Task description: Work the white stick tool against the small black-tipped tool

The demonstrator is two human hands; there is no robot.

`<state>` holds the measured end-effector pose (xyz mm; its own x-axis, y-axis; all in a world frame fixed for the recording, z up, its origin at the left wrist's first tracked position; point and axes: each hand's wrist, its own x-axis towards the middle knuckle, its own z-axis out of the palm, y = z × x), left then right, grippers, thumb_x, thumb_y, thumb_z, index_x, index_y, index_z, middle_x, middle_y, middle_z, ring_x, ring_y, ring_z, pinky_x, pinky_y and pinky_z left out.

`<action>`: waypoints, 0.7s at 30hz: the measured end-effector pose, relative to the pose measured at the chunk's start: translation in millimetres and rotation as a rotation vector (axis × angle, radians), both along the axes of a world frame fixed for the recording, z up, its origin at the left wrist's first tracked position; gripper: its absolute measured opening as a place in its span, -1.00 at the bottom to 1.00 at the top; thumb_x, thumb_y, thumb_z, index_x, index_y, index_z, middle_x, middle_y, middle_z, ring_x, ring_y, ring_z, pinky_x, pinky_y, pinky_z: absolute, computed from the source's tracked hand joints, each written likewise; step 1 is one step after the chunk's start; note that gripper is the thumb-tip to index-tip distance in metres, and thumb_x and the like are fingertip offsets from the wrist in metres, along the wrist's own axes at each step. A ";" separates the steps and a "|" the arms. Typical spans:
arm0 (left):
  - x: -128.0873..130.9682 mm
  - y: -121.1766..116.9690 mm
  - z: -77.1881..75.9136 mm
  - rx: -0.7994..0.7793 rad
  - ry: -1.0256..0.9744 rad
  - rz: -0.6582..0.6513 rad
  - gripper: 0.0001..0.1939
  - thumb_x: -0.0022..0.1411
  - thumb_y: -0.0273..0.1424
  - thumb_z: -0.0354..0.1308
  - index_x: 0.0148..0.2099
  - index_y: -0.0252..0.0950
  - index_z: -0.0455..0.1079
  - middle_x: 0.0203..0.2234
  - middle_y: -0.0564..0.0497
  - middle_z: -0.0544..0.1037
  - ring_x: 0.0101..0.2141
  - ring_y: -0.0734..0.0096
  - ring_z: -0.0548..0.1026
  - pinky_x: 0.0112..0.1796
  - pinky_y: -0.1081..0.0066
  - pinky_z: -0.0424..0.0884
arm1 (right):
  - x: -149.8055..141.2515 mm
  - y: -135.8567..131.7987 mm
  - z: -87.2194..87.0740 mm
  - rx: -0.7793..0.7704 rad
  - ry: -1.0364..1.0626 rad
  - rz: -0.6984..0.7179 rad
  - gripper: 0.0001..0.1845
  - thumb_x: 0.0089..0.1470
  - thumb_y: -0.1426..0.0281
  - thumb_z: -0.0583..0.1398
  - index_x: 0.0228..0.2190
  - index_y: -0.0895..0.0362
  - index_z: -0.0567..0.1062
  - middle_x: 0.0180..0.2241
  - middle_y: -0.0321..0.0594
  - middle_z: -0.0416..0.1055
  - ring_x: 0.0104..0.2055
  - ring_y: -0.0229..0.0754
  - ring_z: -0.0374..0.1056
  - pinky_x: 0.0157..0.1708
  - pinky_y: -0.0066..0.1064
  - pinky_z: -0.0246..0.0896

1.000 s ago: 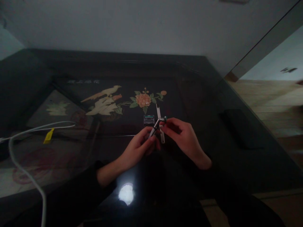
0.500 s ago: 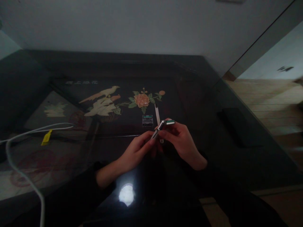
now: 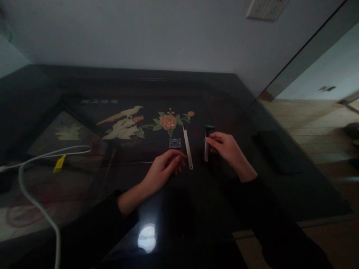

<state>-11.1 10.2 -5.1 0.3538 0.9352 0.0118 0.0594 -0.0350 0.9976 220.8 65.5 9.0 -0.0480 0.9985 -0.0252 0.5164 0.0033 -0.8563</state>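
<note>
My right hand [image 3: 226,149] pinches a razor [image 3: 206,154] by its silver handle. The razor stands roughly lengthwise to me, its dark, green-edged head at the far end. To its left lies a slim pale strip [image 3: 187,146], dark at the far tip and with a hole at the near end. My left hand [image 3: 165,168] holds nothing; its loosely curled fingers are apart, just left of the strip's lower half. Right beyond those fingers is a small clear case [image 3: 175,143] with a green-edged piece inside, its near part covered by the hand.
The dark glossy table [image 3: 157,82] has a bird-and-flower picture under its surface. A white cable [image 3: 35,201] with a yellow tag [image 3: 59,163] runs along the left. A flat black object [image 3: 276,153] lies at the right. Behind is a wall with a socket plate [image 3: 266,9].
My left hand has let go of the razor and drawn slightly left. My right hand has carried the razor to the right and turned it upright in view. The camera has shifted a little.
</note>
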 end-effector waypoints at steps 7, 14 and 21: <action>1.2 -0.7 -0.4 0.008 0.039 -0.002 -0.75 0.32 -0.26 0.01 -0.13 -0.33 0.38 -0.44 0.01 0.48 -0.50 0.51 0.40 -0.48 0.49 0.33 | -7.0 11.6 -1.3 -0.008 -0.277 0.001 -0.77 0.08 0.28 0.18 -0.44 0.19 0.52 -0.54 -0.20 0.47 -0.56 -0.24 0.34 -0.49 -0.39 0.16; 1.2 -1.2 0.3 0.010 0.069 -0.017 -0.74 0.33 -0.26 0.00 -0.14 -0.34 0.38 -0.43 -0.01 0.48 -0.50 0.50 0.40 -0.48 0.49 0.33 | -11.6 15.2 -0.2 -0.036 -0.475 0.051 -0.78 0.13 0.31 0.17 -0.42 0.18 0.55 -0.52 -0.17 0.50 -0.48 -0.20 0.39 -0.47 -0.42 0.15; 1.5 -1.7 -0.6 0.011 0.103 -0.040 -0.75 0.32 -0.28 0.00 -0.13 -0.33 0.38 -0.44 0.02 0.47 -0.50 0.51 0.39 -0.47 0.50 0.31 | -12.9 13.6 3.2 -0.011 -0.636 0.105 -0.79 0.15 0.31 0.16 -0.39 0.16 0.53 -0.40 -0.09 0.53 -0.37 -0.13 0.42 -0.44 -0.39 0.09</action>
